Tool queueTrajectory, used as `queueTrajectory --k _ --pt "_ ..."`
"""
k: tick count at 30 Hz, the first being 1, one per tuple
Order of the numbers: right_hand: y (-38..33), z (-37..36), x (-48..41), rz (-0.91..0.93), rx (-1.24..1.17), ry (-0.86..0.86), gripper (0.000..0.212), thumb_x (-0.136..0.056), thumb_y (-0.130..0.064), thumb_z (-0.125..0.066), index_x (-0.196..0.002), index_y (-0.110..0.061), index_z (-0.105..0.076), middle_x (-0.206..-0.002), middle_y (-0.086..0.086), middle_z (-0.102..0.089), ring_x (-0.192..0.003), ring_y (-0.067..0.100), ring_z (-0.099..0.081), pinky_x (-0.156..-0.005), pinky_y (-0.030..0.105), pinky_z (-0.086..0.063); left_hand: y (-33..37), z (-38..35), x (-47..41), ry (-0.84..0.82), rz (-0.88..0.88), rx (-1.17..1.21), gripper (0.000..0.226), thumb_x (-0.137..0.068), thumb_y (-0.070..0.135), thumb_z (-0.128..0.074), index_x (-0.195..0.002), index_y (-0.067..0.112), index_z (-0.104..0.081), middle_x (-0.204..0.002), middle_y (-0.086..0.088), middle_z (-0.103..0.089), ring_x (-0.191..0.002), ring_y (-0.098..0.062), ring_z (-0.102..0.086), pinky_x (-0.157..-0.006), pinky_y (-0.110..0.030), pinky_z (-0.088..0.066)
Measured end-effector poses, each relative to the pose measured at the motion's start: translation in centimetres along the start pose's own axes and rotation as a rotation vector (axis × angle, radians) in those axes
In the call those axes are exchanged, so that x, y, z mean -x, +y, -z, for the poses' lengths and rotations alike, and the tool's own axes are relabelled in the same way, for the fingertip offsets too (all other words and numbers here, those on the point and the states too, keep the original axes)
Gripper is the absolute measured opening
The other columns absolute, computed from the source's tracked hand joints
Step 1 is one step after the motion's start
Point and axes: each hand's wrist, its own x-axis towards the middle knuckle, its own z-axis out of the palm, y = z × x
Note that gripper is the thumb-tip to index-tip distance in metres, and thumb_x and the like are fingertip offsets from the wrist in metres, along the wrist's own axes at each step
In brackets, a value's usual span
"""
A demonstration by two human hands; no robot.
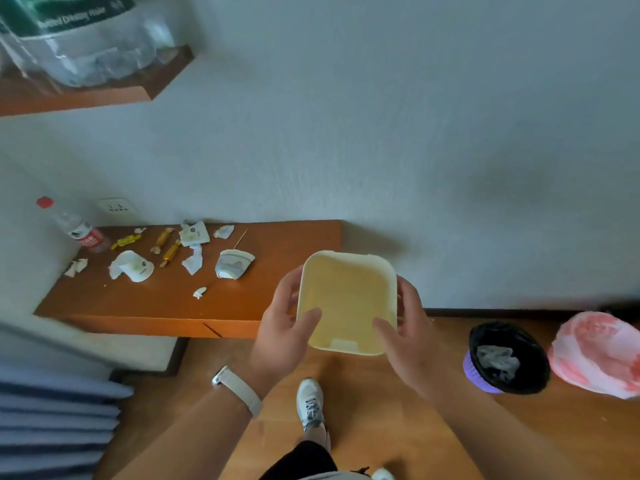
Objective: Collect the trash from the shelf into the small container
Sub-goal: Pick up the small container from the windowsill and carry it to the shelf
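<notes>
Both forearms are bare. Just behind the left hand (284, 327) the wrist wears a watch (239, 389) on a pale beige strap with a silvery case. Lower down, a black garment (301, 460) covers the leg above a white sneaker (310, 403) with grey laces.

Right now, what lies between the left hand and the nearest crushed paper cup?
Only bare shelf top, in the head view, between the left hand and the crushed paper cup.

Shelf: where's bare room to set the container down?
Right end of the shelf, between the crushed cup and the shelf's right edge, is bare; the held container hides its front corner. The front strip, nearer than the small scrap, is bare too. Crowded: back left, bottle through wrappers to that cup.
</notes>
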Motion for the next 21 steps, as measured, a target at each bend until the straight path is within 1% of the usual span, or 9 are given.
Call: queueTrajectory --k 3,6,10,13,15,18,19,21 --pt "0.5 -0.5 -2.7 -0.024 0.037 -0.025 0.064 -0.084 -0.022 -0.058 -0.135 -0.045 -0.029 -0.124 -0.019 -0.051 -0.104 0.008 -0.059 -0.077 0.036 -0.059 -1.5 0.5 -2.6 0.008 0.012 0.012 0.055 -0.085 0.021 -0.058 -0.134 0.039 -0.042 -0.123 0.021 -0.058 -0.117 -0.012 -0.058 -0.082 -0.034 -0.057" --pt "0.8 -1.5 -6.1 -0.045 0.060 -0.005 0.064 -0.083 -0.022 -0.060 -0.133 -0.047 -0.029 -0.123 -0.021 -0.049 -0.110 0.009 -0.055 -0.080 0.040 -0.059 -2.7 1.2 -5.9 -0.006 0.038 0.055 0.054 -0.086 0.022 -0.059 -0.136 0.036 -0.042 -0.123 0.017 -0.059 -0.114 -0.014 -0.059 -0.079 -0.032 -0.058" --pt "0.7 -3.8 -10.9 -0.096 0.059 0.026 0.064 -0.085 -0.016 -0.063 -0.129 -0.048 -0.029 -0.123 -0.015 -0.049 -0.110 0.013 -0.054 -0.080 0.036 -0.060 -3.8 3.1 -11.1 -0.041 0.091 0.075 0.049 -0.095 0.017 -0.057 -0.134 0.042 -0.041 -0.122 0.019 -0.057 -0.110 -0.010 -0.059 -0.072 -0.021 -0.055" --pt "0.5 -5.9 -15.0 -0.126 0.054 0.012 0.062 -0.087 -0.015 -0.062 -0.127 -0.049 -0.027 -0.119 -0.021 -0.047 -0.108 0.011 -0.052 -0.075 0.028 -0.058 -5.1 5.2 -15.2 -0.051 0.148 0.067 0.049 -0.095 0.021 -0.056 -0.133 0.048 -0.039 -0.124 0.022 -0.055 -0.111 -0.010 -0.058 -0.070 -0.020 -0.056" --pt "0.2 -7.6 -17.9 -0.151 0.074 -0.001 0.060 -0.088 -0.018 -0.061 -0.128 -0.048 -0.028 -0.118 -0.022 -0.047 -0.107 0.010 -0.052 -0.075 0.026 -0.058 -6.0 6.7 -17.5 -0.039 0.186 0.081 0.050 -0.094 0.022 -0.057 -0.131 0.052 -0.039 -0.123 0.023 -0.055 -0.112 -0.010 -0.057 -0.072 -0.021 -0.056" --pt "-0.2 -9.8 -21.8 -0.164 0.117 -0.003 0.060 -0.087 -0.021 -0.060 -0.135 -0.041 -0.030 -0.123 -0.016 -0.048 -0.112 0.010 -0.050 -0.082 0.033 -0.058 -6.8 8.8 -20.9 -0.016 0.196 0.116 0.054 -0.094 0.016 -0.057 -0.125 0.057 -0.043 -0.121 0.023 -0.057 -0.111 -0.010 -0.058 -0.074 -0.025 -0.057" --pt "-0.4 -10.3 -23.0 -0.160 0.109 -0.013 0.061 -0.085 -0.021 -0.060 -0.136 -0.041 -0.031 -0.123 -0.018 -0.049 -0.114 0.007 -0.050 -0.083 0.031 -0.057 -7.1 9.4 -22.0 -0.006 0.196 0.113 0.054 -0.094 0.016 -0.057 -0.126 0.057 -0.043 -0.121 0.023 -0.058 -0.111 -0.009 -0.058 -0.076 -0.028 -0.058" --pt "-0.5 -10.9 -24.8 -0.142 0.091 -0.026 0.059 -0.085 -0.018 -0.059 -0.130 -0.045 -0.033 -0.120 -0.025 -0.047 -0.112 -0.005 -0.048 -0.077 0.018 -0.054 -7.6 10.1 -24.0 0.006 0.194 0.083 0.052 -0.095 0.018 -0.055 -0.131 0.054 -0.044 -0.123 0.020 -0.058 -0.111 -0.010 -0.059 -0.080 -0.032 -0.059"
